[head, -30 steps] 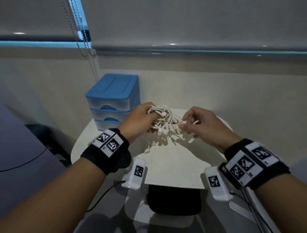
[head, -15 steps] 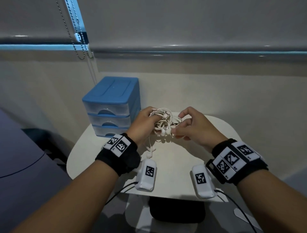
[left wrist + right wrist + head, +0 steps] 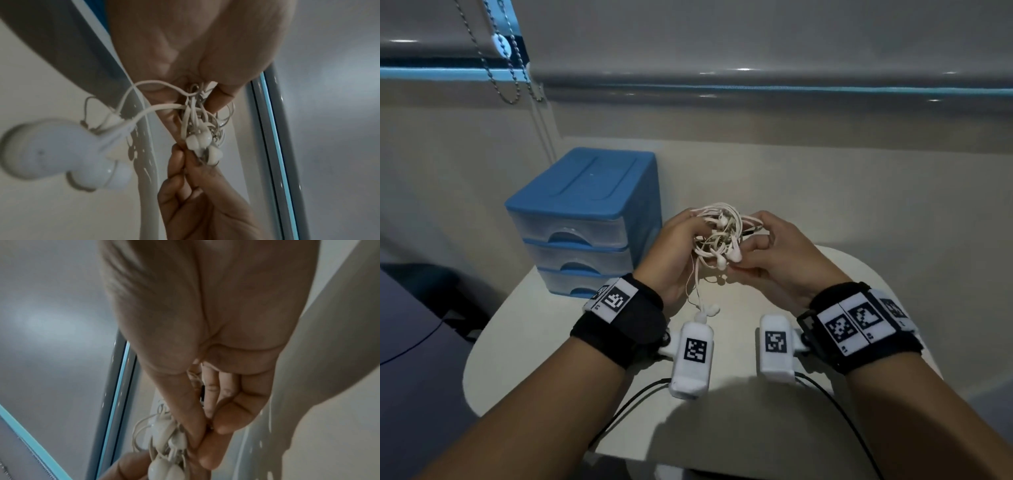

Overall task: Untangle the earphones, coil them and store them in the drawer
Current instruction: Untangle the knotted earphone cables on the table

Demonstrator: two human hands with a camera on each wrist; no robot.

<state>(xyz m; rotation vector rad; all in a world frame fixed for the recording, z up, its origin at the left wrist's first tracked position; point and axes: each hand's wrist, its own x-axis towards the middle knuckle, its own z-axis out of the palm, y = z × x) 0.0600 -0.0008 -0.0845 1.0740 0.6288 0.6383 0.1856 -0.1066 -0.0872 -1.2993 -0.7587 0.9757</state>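
A tangled bunch of white earphones (image 3: 719, 236) hangs in the air between both hands above the white table (image 3: 558, 308). My left hand (image 3: 678, 246) grips the bunch from the left, fingers curled round the cords (image 3: 191, 113). My right hand (image 3: 767, 253) pinches an earbud (image 3: 736, 255) and cord at the bunch's lower right, thumb against forefinger (image 3: 207, 444). A loose strand with an earbud (image 3: 710, 310) dangles down toward the left wrist camera. The blue three-drawer unit (image 3: 585, 222) stands at the table's back left, all drawers closed.
A wall runs behind the table, with a window sill and blind above and a bead chain (image 3: 513, 78) hanging at the upper left. A dark surface (image 3: 410, 377) lies left of the table. Black cables (image 3: 640, 394) trail from the wrist cameras.
Both hands have lifted the bunch and drawn closer together. The right hand has moved in from the side and now pinches an earbud at the bunch.
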